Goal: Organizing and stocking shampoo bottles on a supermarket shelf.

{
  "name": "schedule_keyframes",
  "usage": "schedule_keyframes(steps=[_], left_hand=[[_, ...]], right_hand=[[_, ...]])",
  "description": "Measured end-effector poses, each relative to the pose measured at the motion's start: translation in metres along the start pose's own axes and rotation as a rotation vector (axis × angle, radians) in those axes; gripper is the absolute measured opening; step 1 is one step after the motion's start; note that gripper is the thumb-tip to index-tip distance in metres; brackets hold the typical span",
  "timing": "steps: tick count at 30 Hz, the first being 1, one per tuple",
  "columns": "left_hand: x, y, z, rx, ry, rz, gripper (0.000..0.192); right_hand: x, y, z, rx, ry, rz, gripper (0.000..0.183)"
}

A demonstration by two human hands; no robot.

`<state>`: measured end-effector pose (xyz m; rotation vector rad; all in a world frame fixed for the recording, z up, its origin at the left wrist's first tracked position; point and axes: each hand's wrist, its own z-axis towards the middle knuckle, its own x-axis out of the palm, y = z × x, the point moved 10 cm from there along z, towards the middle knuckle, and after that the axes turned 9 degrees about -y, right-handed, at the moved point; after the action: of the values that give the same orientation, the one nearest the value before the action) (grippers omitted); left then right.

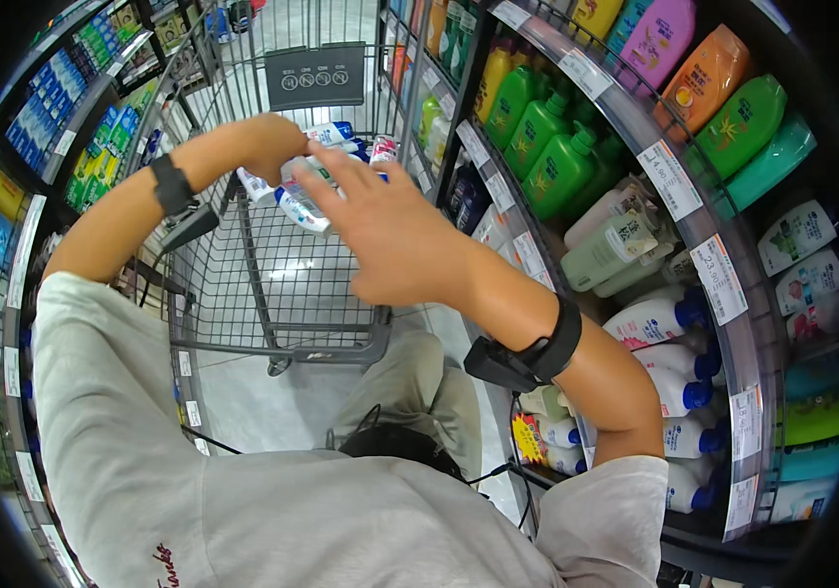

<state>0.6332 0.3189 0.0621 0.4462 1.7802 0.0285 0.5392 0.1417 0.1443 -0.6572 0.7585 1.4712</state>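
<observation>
A wire shopping cart (280, 334) stands in front of me. Several white bottles with blue caps lie in its far part, among them a white bottle (303, 211) just below my hands and another bottle (329, 133) farther back. My left hand (272, 145) is bent down at the wrist over these bottles; its fingertips are mostly hidden, so I cannot tell whether it grips one. My right hand (394, 231) reaches across from the right, fingers spread and palm down, nothing visible in it. Its fingertips overlap the bottles in view, and contact is unclear.
Shelves on the right carry green pump bottles (537, 132), a pale green bottle (607, 250) and white bottles with blue caps (647, 323). Boxed goods (52, 103) fill the left shelves. Black cables (522, 470) hang near my right side. Tiled floor (258, 419) lies beneath.
</observation>
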Motion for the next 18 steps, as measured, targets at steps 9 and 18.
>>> schedule_keyframes(steps=[9, 18], left_hand=[[-0.157, -0.065, -0.176, -0.018, -0.504, -0.206, 0.041], [-0.188, -0.082, -0.223, 0.065, -0.987, -0.224, 0.041]], right_hand=[[0.020, -0.035, 0.020, 0.404, 0.223, 0.285, 0.078], [-0.028, -0.002, -0.003, 0.618, -0.053, 1.082, 0.048]])
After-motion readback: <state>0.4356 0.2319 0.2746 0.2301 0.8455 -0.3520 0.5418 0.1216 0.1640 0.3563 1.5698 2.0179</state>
